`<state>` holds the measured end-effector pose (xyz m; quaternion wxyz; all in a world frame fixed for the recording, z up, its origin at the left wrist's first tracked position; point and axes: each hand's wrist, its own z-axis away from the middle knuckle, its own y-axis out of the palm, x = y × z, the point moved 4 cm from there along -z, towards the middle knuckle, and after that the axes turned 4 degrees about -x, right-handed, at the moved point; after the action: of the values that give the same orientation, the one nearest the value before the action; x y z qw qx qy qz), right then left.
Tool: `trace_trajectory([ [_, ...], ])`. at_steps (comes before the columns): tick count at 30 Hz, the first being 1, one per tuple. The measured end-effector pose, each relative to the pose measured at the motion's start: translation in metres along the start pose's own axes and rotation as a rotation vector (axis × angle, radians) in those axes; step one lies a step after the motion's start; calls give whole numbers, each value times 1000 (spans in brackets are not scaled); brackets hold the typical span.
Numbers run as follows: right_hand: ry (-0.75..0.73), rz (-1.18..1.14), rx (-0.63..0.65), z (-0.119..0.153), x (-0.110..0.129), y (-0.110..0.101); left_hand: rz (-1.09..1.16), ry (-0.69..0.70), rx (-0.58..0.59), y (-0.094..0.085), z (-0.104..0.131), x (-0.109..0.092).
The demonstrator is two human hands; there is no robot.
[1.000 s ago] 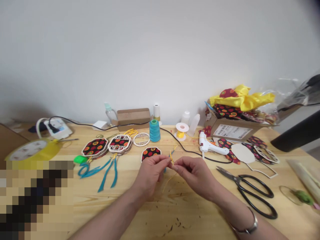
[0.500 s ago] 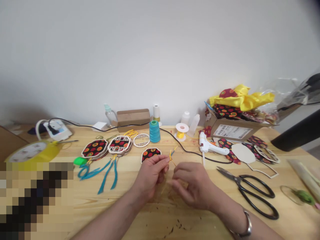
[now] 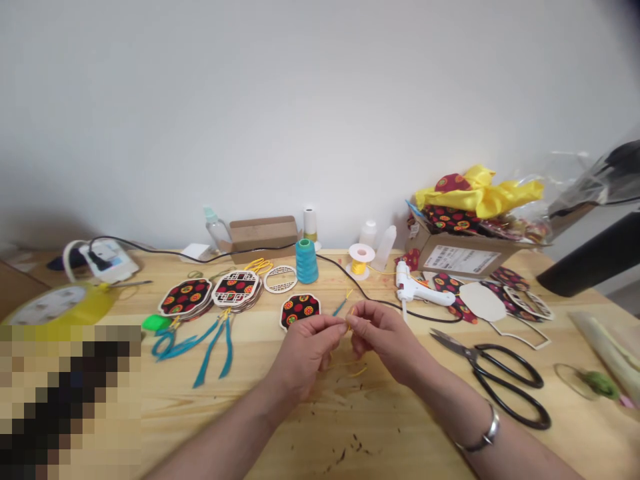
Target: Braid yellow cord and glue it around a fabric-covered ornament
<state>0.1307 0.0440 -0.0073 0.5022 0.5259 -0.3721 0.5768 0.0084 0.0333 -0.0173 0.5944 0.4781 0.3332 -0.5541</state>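
Observation:
Near the middle of the table, my left hand (image 3: 311, 347) and my right hand (image 3: 383, 337) meet fingertip to fingertip. Both are closed in a pinch on a thin yellow cord (image 3: 356, 371), whose loose end hangs below the fingers. The held stretch is mostly hidden by the fingertips. Just beyond them lies a small blue-tipped piece (image 3: 341, 307) with yellow at its upper end. A fabric-covered panel (image 3: 299, 309) with dark floral print and a pale rim lies behind my left hand.
Large scissors (image 3: 473, 357) lie to the right, below a white glue gun (image 3: 420, 292). Behind stand a teal thread cone (image 3: 307, 261) and a yellow cord spool (image 3: 361, 253). Stacked panels (image 3: 186, 298) and teal tassels (image 3: 213, 347) lie left. A cardboard box (image 3: 453, 257) holds fabric.
My right hand has moved up and left to my left hand, and its fingers now pinch the yellow cord. The view has shifted slightly.

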Motion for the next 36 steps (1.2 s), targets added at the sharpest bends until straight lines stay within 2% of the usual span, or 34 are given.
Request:
trace_trajectory([
  [9, -59, 165, -71, -2, 5, -7, -37, -20, -13, 1, 1, 0],
  [20, -71, 168, -81, -4, 5, -9, -98, 7, 43, 2, 2, -1],
  [27, 7, 66, 21, -3, 5, -6, -51, 18, 26, 0, -1, 1],
  [32, 14, 26, -26, -5, 4, -8, -52, 14, 31, 0, 0, 1],
  [36, -23, 104, -28, -5, 5, -7, -47, 36, 67, 2, 2, -1],
])
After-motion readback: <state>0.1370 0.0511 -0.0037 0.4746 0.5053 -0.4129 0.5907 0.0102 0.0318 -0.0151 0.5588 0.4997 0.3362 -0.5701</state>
